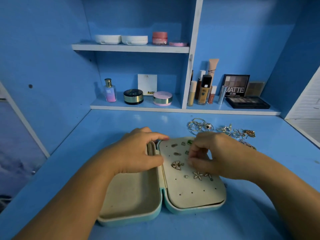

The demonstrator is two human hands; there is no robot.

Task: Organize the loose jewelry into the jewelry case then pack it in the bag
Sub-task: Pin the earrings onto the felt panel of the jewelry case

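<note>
- Dim, cool blue light tints everything.
- Soft glare patches sit on the desk [97, 135].
- Wide-angle distortion curves the edges; fine detail looks soft.

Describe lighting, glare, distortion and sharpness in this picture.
Head view: a cool blue cast over everything; wide-angle distortion tilts the shelf divider and splays the desk edges; faint glare patches on the desk behind the jewelry case; the loose jewelry and the pieces by the right hand look soft.

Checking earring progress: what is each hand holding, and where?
Left hand grips the jewelry case at its hinge edge. Right hand: fingers pinched over the earring panel; what they hold is hidden.
</note>
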